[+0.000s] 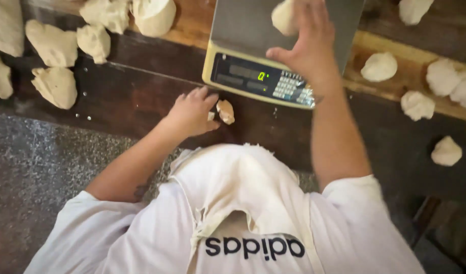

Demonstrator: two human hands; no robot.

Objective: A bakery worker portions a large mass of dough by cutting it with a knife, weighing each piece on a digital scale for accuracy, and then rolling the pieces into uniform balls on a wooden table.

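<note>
**Dough at the scale**

A dark table (131, 96) carries a scale (258, 50) and scattered dough lumps (55, 45). The right hand (306, 45) is closed around a dough ball (283, 18) on the scale's pan. The left hand (192, 111) rests on the table, fingers loosely curled, touching a small scrap (226, 111).

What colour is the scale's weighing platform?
Plain silver-grey metal; the scale's platform shows best in the head view.
</note>
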